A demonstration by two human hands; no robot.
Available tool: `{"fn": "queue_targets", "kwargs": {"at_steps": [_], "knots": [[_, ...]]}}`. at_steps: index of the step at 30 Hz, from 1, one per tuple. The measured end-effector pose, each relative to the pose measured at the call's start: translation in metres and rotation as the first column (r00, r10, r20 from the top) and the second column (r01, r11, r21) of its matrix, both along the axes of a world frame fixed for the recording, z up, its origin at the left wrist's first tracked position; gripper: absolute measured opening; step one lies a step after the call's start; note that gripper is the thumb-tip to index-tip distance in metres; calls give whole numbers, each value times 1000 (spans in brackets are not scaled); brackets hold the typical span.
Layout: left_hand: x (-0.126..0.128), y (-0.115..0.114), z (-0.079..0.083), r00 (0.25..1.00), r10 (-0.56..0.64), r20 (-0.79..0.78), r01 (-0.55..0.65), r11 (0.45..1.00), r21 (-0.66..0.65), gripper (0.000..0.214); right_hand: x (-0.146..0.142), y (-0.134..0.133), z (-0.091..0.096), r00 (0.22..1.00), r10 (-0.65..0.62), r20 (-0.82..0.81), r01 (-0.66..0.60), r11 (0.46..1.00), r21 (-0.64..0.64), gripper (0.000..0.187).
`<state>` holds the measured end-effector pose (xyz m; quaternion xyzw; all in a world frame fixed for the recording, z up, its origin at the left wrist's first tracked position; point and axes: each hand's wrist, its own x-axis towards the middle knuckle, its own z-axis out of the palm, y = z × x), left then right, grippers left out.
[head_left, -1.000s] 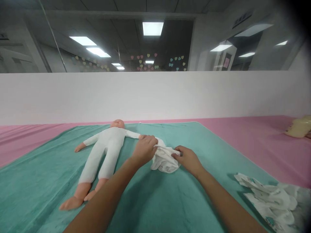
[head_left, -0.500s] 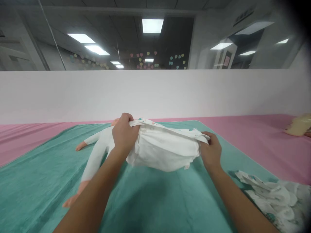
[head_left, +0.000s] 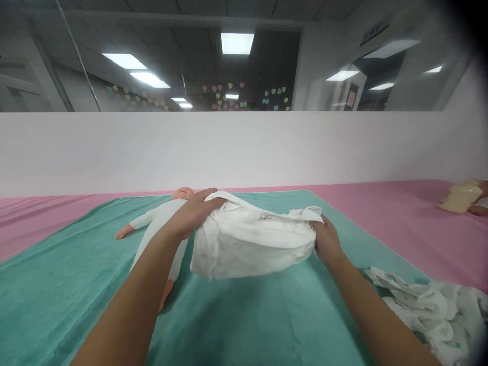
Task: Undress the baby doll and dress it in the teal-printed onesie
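A white baby garment [head_left: 251,239] hangs in front of me, raised above the teal blanket [head_left: 244,325]. My left hand [head_left: 196,211] grips its upper left edge, thumb on top. At the other end, my right hand [head_left: 327,240] is closed on the upper right corner. The cloth sags between them, with small dark print near the middle. Behind my left forearm, a baby doll [head_left: 162,216] in a white suit lies on the blanket, its head toward the wall. My arm hides part of its body and legs.
A crumpled pile of white printed clothes [head_left: 438,315] lies at the lower right. Pink cloth [head_left: 381,218] borders the blanket. At the far right edge is a pale yellow thing [head_left: 459,198]. A white wall [head_left: 244,150] with a window above stands beyond.
The garment's printed edge has turned out of sight and its plain side, with dark print, now faces me. My left hand has lowered slightly and tilted. More of the doll's head shows.
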<state>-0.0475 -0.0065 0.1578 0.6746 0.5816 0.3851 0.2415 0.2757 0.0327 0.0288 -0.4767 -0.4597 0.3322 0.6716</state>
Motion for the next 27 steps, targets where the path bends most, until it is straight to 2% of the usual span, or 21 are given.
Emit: {"fn": "queue_targets", "kwargs": {"at_steps": [1, 3, 5, 6, 8, 10, 12, 14, 16, 18, 20, 23, 25, 27], "knots": [[-2, 1, 1, 993, 13, -119, -13, 1000, 5, 49, 2, -1, 1, 1000, -27, -6, 27, 999, 30, 40], [-4, 1, 3, 939, -32, -344, 36, 999, 4, 41, 6, -2, 4, 997, -55, -46, 58, 995, 82, 40], [-4, 1, 5, 864, -67, -498, 91, 996, 24, 32, 9, -2, 7, 996, -18, -91, 27, 995, 97, 37], [-3, 0, 6, 833, -43, -551, 90, 994, 59, 26, 11, -3, 7, 994, 11, -108, 0, 995, 95, 36], [1, 0, 6, 780, 90, -619, 34, 982, 185, 17, 12, -4, 7, 991, 61, -118, -52, 995, 80, 35], [4, 1, 4, 734, 257, -628, -29, 936, 350, 22, 13, -5, 6, 991, 80, -109, -76, 996, 47, 33], [5, 4, 2, 732, 385, -563, -73, 865, 497, 26, 12, -6, 6, 991, 82, -102, -81, 997, 13, 28], [4, 9, -1, 808, 423, -410, -134, 809, 572, 25, 10, -8, 8, 989, 115, -96, -118, 993, -20, 24], [-1, 14, -4, 917, 358, -174, -217, 816, 535, 26, 6, -11, 12, 975, 206, -82, -210, 976, -52, 24], [-4, 17, -6, 967, 244, 75, -254, 883, 396, 30, 2, -15, 17, 947, 316, -67, -320, 945, -73, 30], [-6, 17, -5, 954, 130, 272, -203, 943, 263, 33, -2, -19, 21, 914, 399, -66, -403, 912, -73, 36], [-2, 7, 1, 882, -89, 462, -40, 964, 263, 36, -3, -21, 23, 869, 489, -69, -494, 862, -111, 40], [1, -1, 7, 837, -219, 502, 81, 956, 283, 41, -2, -21, 21, 863, 500, -64, -504, 850, -151, 39], [2, -7, 10, 847, -247, 471, 146, 959, 241, 45, -1, -18, 18, 886, 456, -82, -463, 873, -151, 38]]}}
